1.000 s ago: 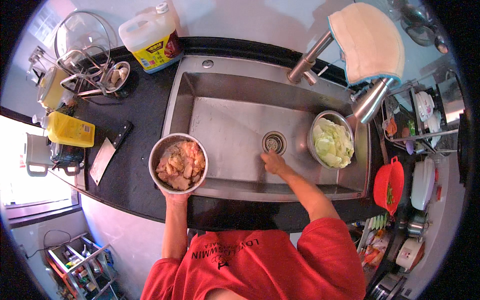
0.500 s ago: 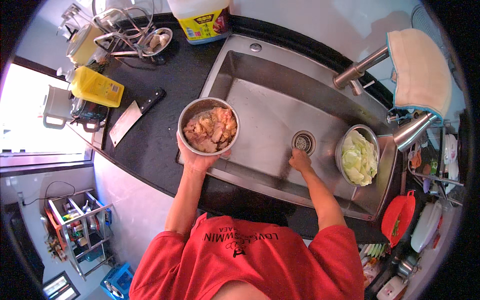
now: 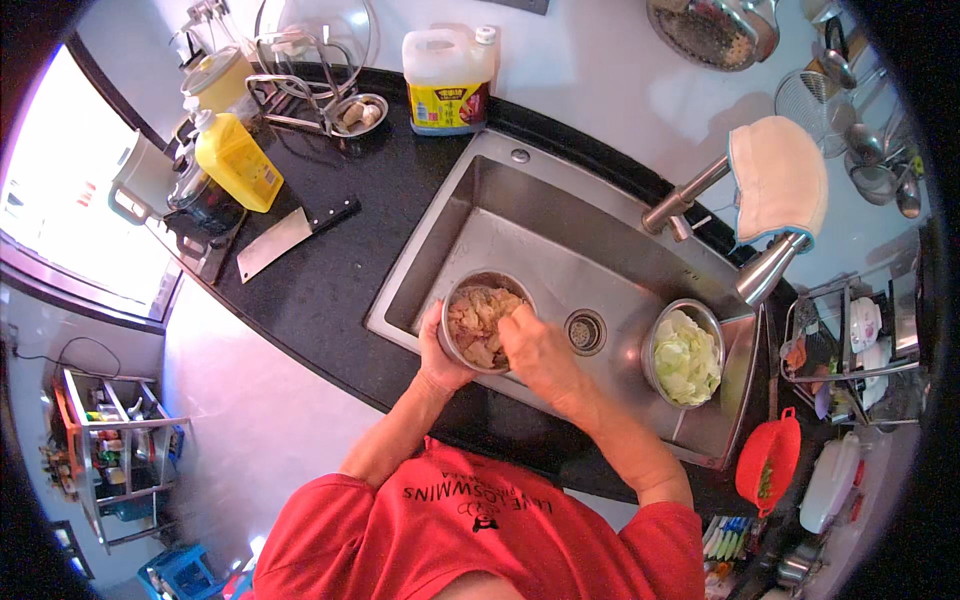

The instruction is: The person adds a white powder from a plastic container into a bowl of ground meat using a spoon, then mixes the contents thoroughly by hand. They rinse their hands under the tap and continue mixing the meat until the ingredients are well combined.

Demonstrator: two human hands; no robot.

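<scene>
A round metal bowl [image 3: 490, 278] of raw, pale pink meat pieces [image 3: 475, 322] is held above the sink's near left edge. My left hand [image 3: 440, 352] is wrapped round its left and lower side, thumb near the rim. Over the bowl's right side, my right hand [image 3: 543, 358] reaches in with bent fingers, the tips down at the meat. Those fingertips are partly hidden, so whether they pinch a piece does not show. A second metal bowl, holding pale green cabbage pieces [image 3: 687, 358], stands at the right in the sink [image 3: 520, 235], beyond the drain [image 3: 585, 331].
A cleaver [image 3: 275, 245] lies on the black counter [image 3: 335, 290] to the left. Behind it stand a yellow bottle [image 3: 237, 165] and a large jug [image 3: 447, 85]. The faucet [image 3: 690, 195] has a cream cloth [image 3: 780, 180] over it. A red basket [image 3: 768, 462] sits at right.
My right hand has moved from beside the drain over to the meat bowl and into it. The bowl is lower and nearer to my body, still in my left hand. The view has shifted.
</scene>
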